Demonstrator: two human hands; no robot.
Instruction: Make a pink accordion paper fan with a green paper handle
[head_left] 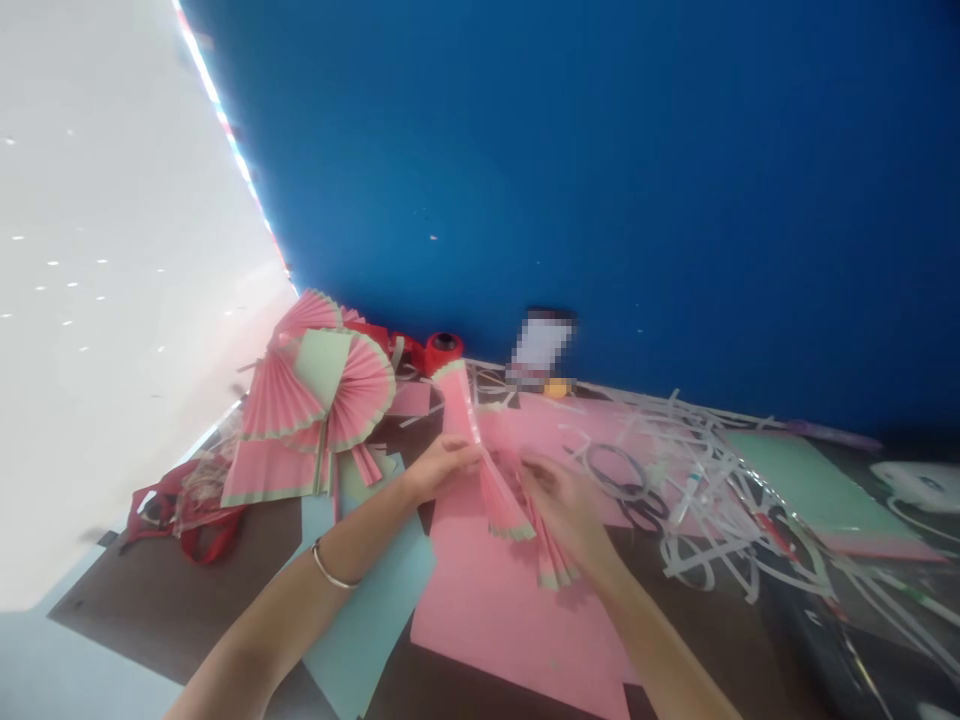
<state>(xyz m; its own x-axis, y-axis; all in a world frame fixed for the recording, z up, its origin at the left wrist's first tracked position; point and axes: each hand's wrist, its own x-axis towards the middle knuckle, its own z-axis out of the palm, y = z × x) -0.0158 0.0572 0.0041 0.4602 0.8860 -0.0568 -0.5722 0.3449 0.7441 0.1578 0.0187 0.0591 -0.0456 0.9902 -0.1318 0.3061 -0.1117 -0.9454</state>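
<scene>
A pleated pink paper fan [501,490] with pale green edges stands slanted over pink sheets [517,610] in the middle. My left hand [444,466] grips it near its middle, where a shiny strip runs along the folds. My right hand [559,505] is closed at the right side, its fingertips partly hidden and a little blurred. Pink pleats [553,560] with a green edge hang below the right fingers, so that hand appears to hold a folded pink paper piece. Whether the two pieces are joined, I cannot tell.
Finished-looking pink fans [360,390] are piled at the left beside a red pouch [202,530]. A blue sheet [375,600] lies under my left arm. Scissors [637,500] and tangled white paper strips [705,490] cover the right. A red tape dispenser [442,350] stands by the blue wall [600,180].
</scene>
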